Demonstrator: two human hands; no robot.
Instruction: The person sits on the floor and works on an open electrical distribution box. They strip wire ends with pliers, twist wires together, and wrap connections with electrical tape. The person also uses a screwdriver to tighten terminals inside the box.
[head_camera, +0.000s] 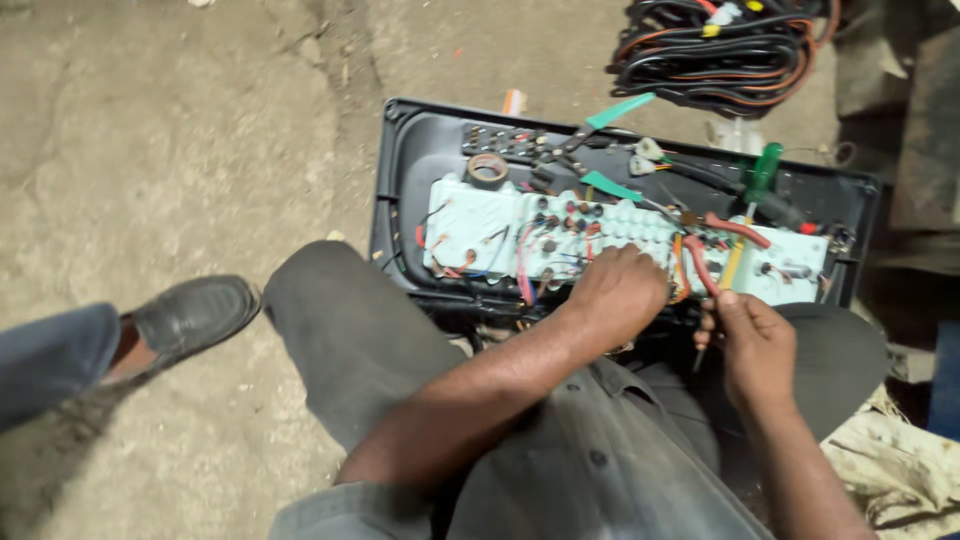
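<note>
A black plastic housing (405, 160) lies on my lap and the ground. A pale green circuit board (480, 225) with many small wires and connectors sits inside it. My left hand (618, 292) rests curled on the board's near edge, its fingers pinching among the wires. My right hand (752, 340) is closed around a thin tool with a yellow shaft (733, 262), next to red-handled pliers (712, 250) lying on the board.
A green-handled screwdriver (764, 170), green-handled cutters (610, 115) and a roll of tape (487, 170) lie in the housing. A bundle of black and orange wiring (720, 50) sits on the dirt floor beyond. Another person's shoe (190, 315) is at the left.
</note>
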